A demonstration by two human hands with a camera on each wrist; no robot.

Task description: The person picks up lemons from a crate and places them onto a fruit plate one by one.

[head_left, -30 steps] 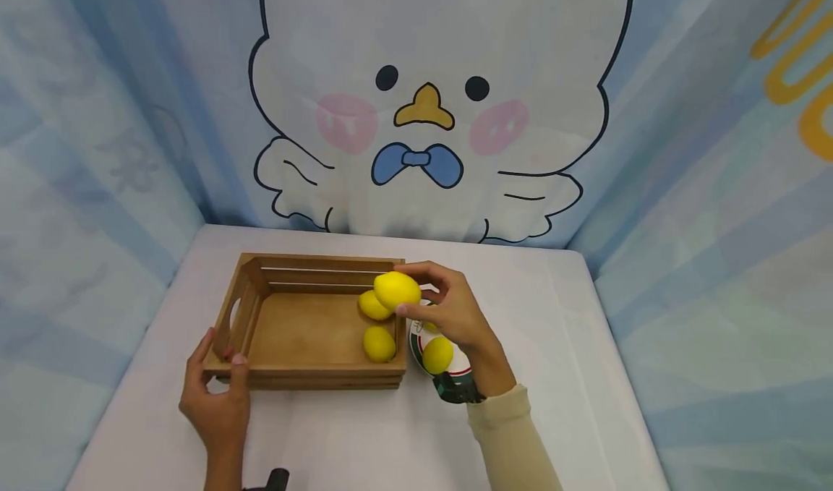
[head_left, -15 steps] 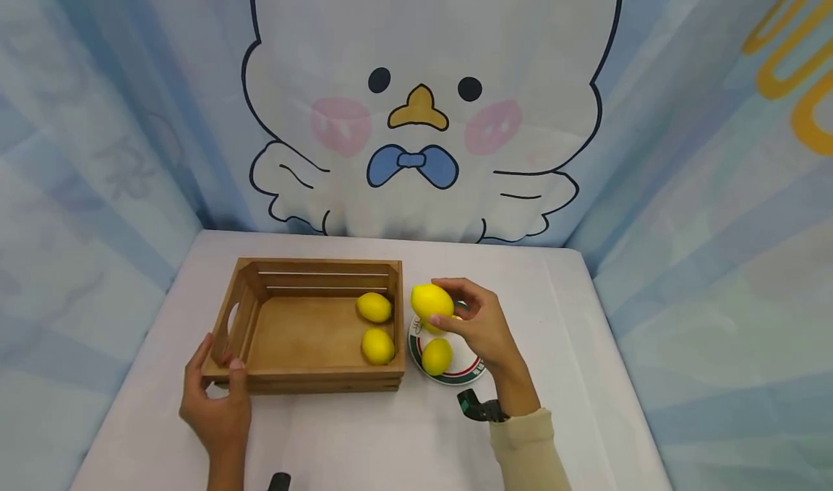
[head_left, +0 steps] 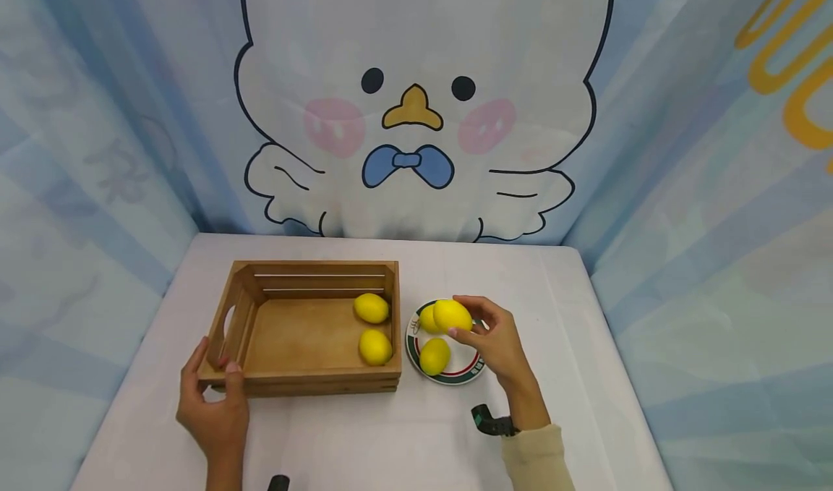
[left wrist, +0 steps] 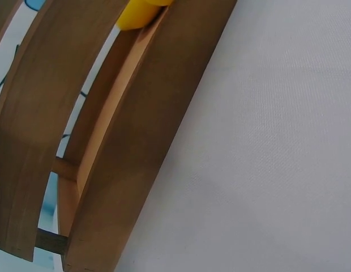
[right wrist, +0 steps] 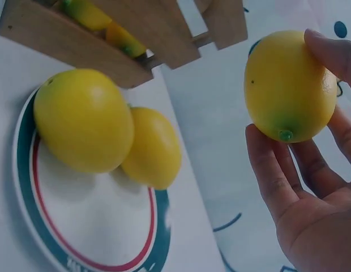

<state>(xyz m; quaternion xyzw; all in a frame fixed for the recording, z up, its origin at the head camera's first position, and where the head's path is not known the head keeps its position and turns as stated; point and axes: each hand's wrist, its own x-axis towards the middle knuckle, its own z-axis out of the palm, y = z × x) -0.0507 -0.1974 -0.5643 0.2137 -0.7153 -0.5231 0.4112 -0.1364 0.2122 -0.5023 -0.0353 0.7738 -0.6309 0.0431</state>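
Observation:
A lemon [head_left: 452, 316] is pinched between the thumb and fingers of my right hand [head_left: 491, 335], above the plate; the right wrist view shows this lemon [right wrist: 291, 85] held clear of the surface. Beneath it, a white plate [head_left: 458, 375] with a green and red rim bears two lemons, one nearer me [head_left: 434, 356] and one behind [head_left: 427, 319], partly covered by the held one. My left hand [head_left: 215, 408] grips the near left corner of a wooden crate [head_left: 312, 382]. Inside the crate, at its right end, lie two more lemons [head_left: 371, 308].
The crate and plate stand side by side on a white-covered table [head_left: 351, 440]. Behind it hangs a curtain [head_left: 416, 209] with a cartoon bird. A black wrist-worn device [head_left: 491, 422] is on the right wrist.
My right hand has carried its lemon rightward, out from over the crate's right end to above the plate. My left hand keeps its grip on the crate corner.

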